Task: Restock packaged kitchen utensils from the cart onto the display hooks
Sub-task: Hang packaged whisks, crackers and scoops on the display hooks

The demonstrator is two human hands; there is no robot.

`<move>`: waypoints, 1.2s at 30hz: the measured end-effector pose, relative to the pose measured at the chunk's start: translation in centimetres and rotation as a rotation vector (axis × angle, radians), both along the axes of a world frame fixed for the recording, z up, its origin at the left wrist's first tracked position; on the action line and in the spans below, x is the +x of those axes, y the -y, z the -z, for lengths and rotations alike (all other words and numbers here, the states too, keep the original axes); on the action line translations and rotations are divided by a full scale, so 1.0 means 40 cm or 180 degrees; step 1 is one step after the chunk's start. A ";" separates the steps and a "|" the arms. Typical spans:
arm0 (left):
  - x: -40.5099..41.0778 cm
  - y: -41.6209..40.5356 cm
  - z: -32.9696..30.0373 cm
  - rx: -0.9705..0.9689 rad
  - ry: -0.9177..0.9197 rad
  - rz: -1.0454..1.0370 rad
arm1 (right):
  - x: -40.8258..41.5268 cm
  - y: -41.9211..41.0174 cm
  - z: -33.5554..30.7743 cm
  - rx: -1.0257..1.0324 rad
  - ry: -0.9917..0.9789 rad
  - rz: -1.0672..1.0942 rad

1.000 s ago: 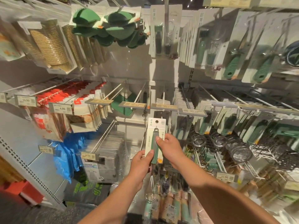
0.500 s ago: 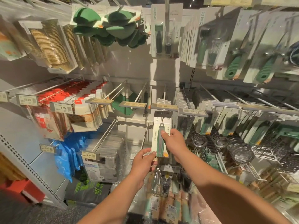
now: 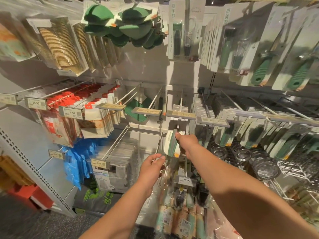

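Observation:
A packaged whisk [image 3: 170,145] with a green handle on a white card hangs tilted just below the tip of a display hook [image 3: 177,125] in the middle row. My right hand [image 3: 187,144] grips the card's upper part, thumb near its top. My left hand [image 3: 151,167] sits lower, with its fingers at the wire whisk head [image 3: 166,171]. More packaged utensils [image 3: 179,221] lie bundled below, near the bottom edge.
Price tags [image 3: 180,114] line the hook fronts. Green-handled tools [image 3: 255,135] hang to the right, glass lids [image 3: 265,168] below them. Red-and-white packets [image 3: 93,107] and blue bags [image 3: 74,166] hang left. Green mitts [image 3: 120,26] hang overhead.
Both hands have raised the whisk package up and away toward the hook tip. The card has turned edge-on, and my left hand has slid down from the card to the whisk head.

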State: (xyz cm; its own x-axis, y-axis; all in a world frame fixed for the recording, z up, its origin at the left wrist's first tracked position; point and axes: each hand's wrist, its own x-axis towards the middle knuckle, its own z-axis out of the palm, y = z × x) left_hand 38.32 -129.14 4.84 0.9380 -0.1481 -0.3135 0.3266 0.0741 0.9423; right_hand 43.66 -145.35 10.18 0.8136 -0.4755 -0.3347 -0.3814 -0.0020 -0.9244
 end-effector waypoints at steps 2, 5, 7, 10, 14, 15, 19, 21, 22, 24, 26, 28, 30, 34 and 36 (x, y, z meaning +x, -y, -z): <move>0.001 -0.005 0.002 0.0015 -0.0004 -0.0003 | -0.004 -0.005 0.013 0.0002 -0.0136 -0.0018; -0.003 -0.013 0.013 -0.0016 -0.0077 -0.0005 | -0.028 -0.004 0.037 0.0064 -0.0333 -0.0127; -0.003 -0.020 0.023 0.0034 -0.0136 0.0018 | -0.046 0.002 0.062 0.0071 -0.0472 -0.0179; 0.000 -0.023 0.038 0.0155 -0.0164 0.0052 | -0.074 0.009 0.088 0.0192 -0.0586 -0.0146; 0.006 -0.017 0.048 0.0301 -0.0224 0.0271 | -0.136 0.021 0.103 -0.0019 -0.0514 -0.0161; 0.011 -0.015 0.047 0.0348 -0.0228 0.0336 | -0.158 0.026 0.107 -0.0160 -0.0438 -0.0115; 0.005 0.017 0.051 0.0670 -0.0143 0.0788 | -0.304 0.052 0.144 -0.0316 -0.0253 0.0058; -0.012 0.053 0.061 0.0925 0.0006 0.1078 | -0.396 0.067 0.168 -0.0181 -0.0298 0.0289; -0.024 0.075 0.062 0.1052 0.0080 0.1244 | -0.435 0.078 0.175 -0.0142 -0.0308 0.0465; -0.070 0.125 0.068 0.1222 0.0195 0.1638 | -0.523 0.099 0.203 -0.0046 -0.0279 0.0891; -0.126 0.184 0.078 0.1299 0.0279 0.2028 | -0.615 0.123 0.232 0.0120 -0.0338 0.1310; -0.206 0.241 0.073 0.1367 0.0381 0.2446 | -0.717 0.151 0.255 0.0329 -0.0435 0.1751; -0.285 0.290 0.080 0.1369 0.0447 0.2767 | -0.817 0.170 0.271 0.0518 -0.0494 0.2086; -0.470 0.401 0.124 0.1323 0.0264 0.3387 | -1.064 0.209 0.336 0.0613 -0.0372 0.2722; -0.561 0.458 0.160 0.1464 0.0293 0.3559 | -1.182 0.217 0.357 0.0683 -0.0409 0.3090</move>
State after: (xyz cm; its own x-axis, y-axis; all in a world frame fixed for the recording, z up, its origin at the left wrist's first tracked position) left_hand 15.89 -147.45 -1.55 0.3848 -0.7831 -0.4886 -0.0734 -0.5537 0.8295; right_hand -3.62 -154.02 -4.12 0.0568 -0.8337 -0.5493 -0.2264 0.5251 -0.8203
